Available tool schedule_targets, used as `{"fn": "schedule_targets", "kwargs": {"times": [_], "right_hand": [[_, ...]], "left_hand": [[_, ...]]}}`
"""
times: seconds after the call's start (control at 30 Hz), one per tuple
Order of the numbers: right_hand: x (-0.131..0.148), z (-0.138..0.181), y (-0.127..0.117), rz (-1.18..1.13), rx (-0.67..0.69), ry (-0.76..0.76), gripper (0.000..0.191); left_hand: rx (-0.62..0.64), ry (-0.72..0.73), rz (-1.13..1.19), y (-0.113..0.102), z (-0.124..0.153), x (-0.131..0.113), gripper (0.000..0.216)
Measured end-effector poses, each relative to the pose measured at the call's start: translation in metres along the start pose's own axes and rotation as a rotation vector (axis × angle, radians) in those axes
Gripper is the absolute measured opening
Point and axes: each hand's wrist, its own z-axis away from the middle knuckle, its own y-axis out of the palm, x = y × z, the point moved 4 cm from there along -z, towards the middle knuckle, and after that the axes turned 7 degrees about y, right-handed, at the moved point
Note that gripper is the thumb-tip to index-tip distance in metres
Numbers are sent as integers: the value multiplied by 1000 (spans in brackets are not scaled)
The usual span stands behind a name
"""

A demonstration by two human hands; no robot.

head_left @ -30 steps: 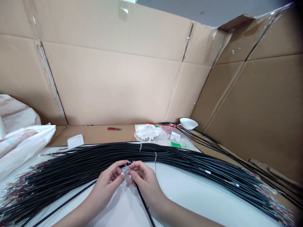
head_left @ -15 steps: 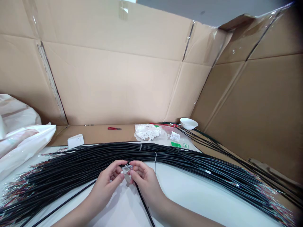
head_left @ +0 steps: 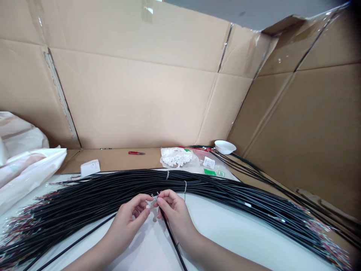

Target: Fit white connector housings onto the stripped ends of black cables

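Observation:
Above the white tabletop (head_left: 217, 226), my right hand (head_left: 173, 210) pinches a black cable (head_left: 172, 235) close to its stripped end. Thin wires with bare or metal tips (head_left: 155, 196) fan out beyond the fingers, and the cable runs down toward the bottom edge. My left hand (head_left: 131, 216) is curled on the left side of these wires, its index fingertip at them. A small white piece (head_left: 148, 205), probably a connector, shows at its fingers; its exact shape is too small to make out. Just behind both hands lies a thick bundle of black cables (head_left: 113, 188).
A bag of small white connectors (head_left: 176, 160) lies behind the bundle, with red-handled snips (head_left: 136, 153) to its left. A white bowl (head_left: 225, 146) stands at the back right, more cables (head_left: 265, 178) beside it. White plastic bags (head_left: 25, 162) sit left. Cardboard walls (head_left: 141, 94) enclose the table.
The wire ends have turned and now point upward between my fingers; the dark tip seen there before no longer shows. My right hand has risen slightly, and the left fingers have shifted a little right.

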Motion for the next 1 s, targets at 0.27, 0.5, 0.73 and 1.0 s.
{"fn": "schedule_targets", "kwargs": {"times": [0.27,0.5,0.73,1.0], "right_hand": [[4,4,2,141,85,-50,11],[7,4,0,354,67,-141,9],[9,6,1,370,49,-138,11],[8,6,0,390,26,-131,12]], "left_hand": [[-14,-45,28,-1,0,3,25],[-87,-45,218,-3,-2,6,19],[-35,-73,318,-4,-5,8,15],[17,-54,317,-2,-3,10,13]]}}
